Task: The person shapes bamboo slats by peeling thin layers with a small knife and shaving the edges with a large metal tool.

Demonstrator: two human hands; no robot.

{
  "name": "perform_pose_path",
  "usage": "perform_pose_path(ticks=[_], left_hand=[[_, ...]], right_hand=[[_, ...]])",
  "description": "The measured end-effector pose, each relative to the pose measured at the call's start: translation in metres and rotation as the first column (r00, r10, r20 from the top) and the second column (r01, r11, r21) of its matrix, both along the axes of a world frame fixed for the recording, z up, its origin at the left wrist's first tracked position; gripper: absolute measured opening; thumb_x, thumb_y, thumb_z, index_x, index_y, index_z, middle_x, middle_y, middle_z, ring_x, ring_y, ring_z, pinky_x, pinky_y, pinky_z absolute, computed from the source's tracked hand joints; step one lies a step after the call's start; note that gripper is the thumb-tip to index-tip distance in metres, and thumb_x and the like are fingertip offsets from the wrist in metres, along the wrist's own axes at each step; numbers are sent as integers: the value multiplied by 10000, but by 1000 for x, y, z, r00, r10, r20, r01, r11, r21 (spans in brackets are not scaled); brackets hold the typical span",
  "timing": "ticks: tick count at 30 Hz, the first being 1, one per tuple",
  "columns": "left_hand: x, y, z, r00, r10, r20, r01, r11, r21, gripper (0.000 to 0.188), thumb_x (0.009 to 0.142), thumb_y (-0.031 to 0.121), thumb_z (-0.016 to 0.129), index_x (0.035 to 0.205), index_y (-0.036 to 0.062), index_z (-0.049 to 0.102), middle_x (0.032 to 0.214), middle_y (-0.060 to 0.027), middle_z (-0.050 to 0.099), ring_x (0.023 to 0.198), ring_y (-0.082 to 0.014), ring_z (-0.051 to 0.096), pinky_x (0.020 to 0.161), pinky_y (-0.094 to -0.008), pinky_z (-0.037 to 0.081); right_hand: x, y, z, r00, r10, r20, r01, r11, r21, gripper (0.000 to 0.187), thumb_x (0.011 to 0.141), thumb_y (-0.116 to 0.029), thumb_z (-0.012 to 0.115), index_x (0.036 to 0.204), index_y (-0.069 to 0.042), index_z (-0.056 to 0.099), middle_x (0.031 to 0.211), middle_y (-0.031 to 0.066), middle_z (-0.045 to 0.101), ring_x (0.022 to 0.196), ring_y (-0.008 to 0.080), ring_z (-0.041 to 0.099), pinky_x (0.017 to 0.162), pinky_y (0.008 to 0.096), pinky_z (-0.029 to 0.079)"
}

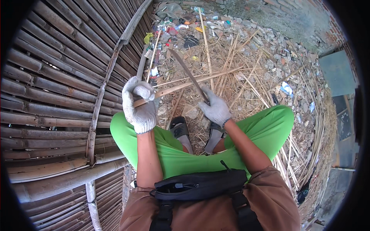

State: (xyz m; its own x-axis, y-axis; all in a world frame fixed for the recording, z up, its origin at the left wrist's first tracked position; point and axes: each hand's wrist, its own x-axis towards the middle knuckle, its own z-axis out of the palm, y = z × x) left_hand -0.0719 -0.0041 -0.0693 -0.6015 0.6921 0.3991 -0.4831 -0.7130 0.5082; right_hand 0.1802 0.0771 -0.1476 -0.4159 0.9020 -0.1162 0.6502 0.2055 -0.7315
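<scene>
My left hand (140,104), in a white knit glove, is closed around the near end of a split bamboo strip (179,87). The strip slants away to the right, tapering to a thin far end. In a matching glove, my right hand (216,107) is wrapped round the lower end of a long machete (187,72); its handle is hidden in the fist. The dark blade points up and to the left, crossing over the strip. Whether blade and strip touch, I cannot tell.
A bamboo slat wall (58,92) rises close on my left. Bamboo slivers (231,57) and litter (173,29) cover the ground ahead. A mossy wall (269,23) stands at the back, and a grey-green panel (339,73) leans at right. My sandalled feet (180,129) are below my hands.
</scene>
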Motion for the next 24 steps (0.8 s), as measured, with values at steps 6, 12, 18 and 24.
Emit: perform_pose_path(ticks=[6, 12, 18, 24], left_hand=[[17, 3, 6, 994, -100, -32, 101, 994, 43, 536, 1089, 434, 496, 1214, -43, 707, 517, 40, 352, 511, -121, 349, 545, -299, 285], [25, 8, 14, 872, 370, 320, -245, 896, -370, 377, 1050, 383, 520, 883, 70, 646, 511, 46, 266, 465, -119, 244, 494, -291, 239], [17, 5, -3, 825, 327, 460, -61, 862, -503, 356, 1076, 330, 428, 777, 149, 493, 511, 48, 171, 485, -128, 142, 520, -303, 218], [6, -14, 18, 821, 404, 403, -150, 834, -532, 308, 1090, 287, 427, 940, 62, 573, 512, 51, 177, 467, -119, 149, 508, -302, 206]], right_hand=[[-9, -3, -50, 984, -81, -159, 47, 977, -208, 425, 941, -348, 648, 1227, -34, 648, 983, 249, 738, 938, 439, 722, 837, 518, 565], [-71, -62, 32, 976, 211, -56, -211, 977, 0, 301, 944, -304, 620, 1107, -51, 605, 850, 255, 702, 835, 468, 706, 770, 586, 551], [-80, -49, -8, 980, 195, 28, -197, 974, 112, 223, 893, -255, 643, 1019, -77, 598, 802, 223, 693, 827, 443, 708, 730, 562, 557], [-32, 0, -47, 982, -158, 104, 165, 985, -60, 310, 940, -312, 600, 1075, -62, 724, 953, 250, 746, 921, 451, 725, 837, 538, 574]])
